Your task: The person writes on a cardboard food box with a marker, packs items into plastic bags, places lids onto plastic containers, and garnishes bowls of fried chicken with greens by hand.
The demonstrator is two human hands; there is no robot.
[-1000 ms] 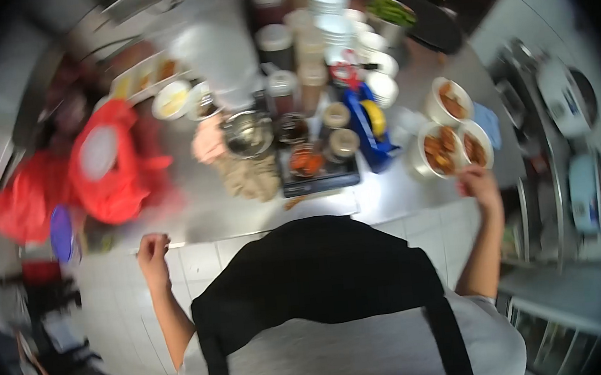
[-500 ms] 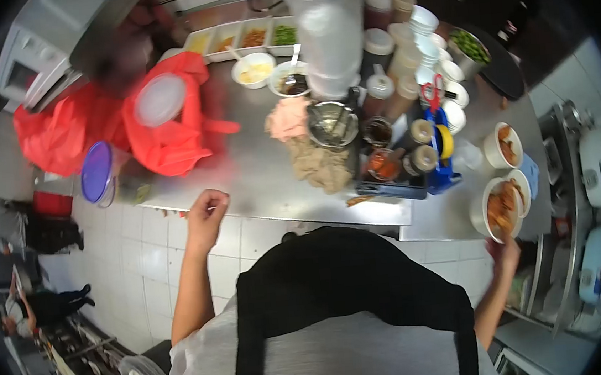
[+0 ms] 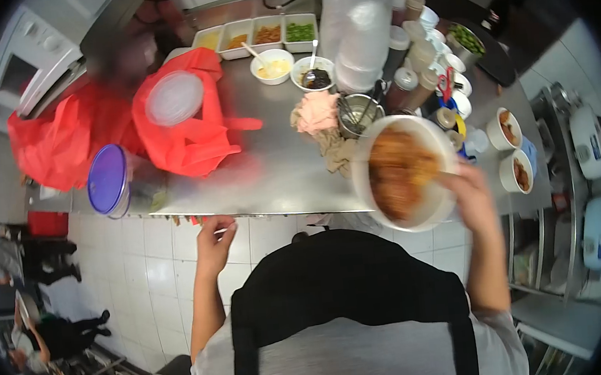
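Note:
My right hand (image 3: 474, 197) grips the near right rim of a white bowl (image 3: 431, 212), held up over the front edge of the steel table (image 3: 278, 182). Saucy orange-brown food pieces (image 3: 400, 171) lie inside it, blurred by motion. A utensil handle may run under my fingers; I cannot tell. My left hand (image 3: 215, 243) hovers at the table's front edge, fingers loosely curled together with nothing visible in them. Nearest to it on the table are a red bag (image 3: 201, 150) with a clear round lid (image 3: 174, 98) on top, and a purple-lidded container (image 3: 107, 179).
Two white bowls of food (image 3: 503, 128) stand at the right end. Behind my right hand crowd squeeze bottles (image 3: 406, 82), a metal pot (image 3: 360, 114) and cloths (image 3: 317, 112). Farther back are two sauce bowls (image 3: 272, 67) and a topping tray (image 3: 267, 35). Two people (image 3: 57, 344) are at far left.
My right hand has lifted the food bowl from the table's right end and carried it left, closer to me. My left hand has dropped slightly toward me, still curled.

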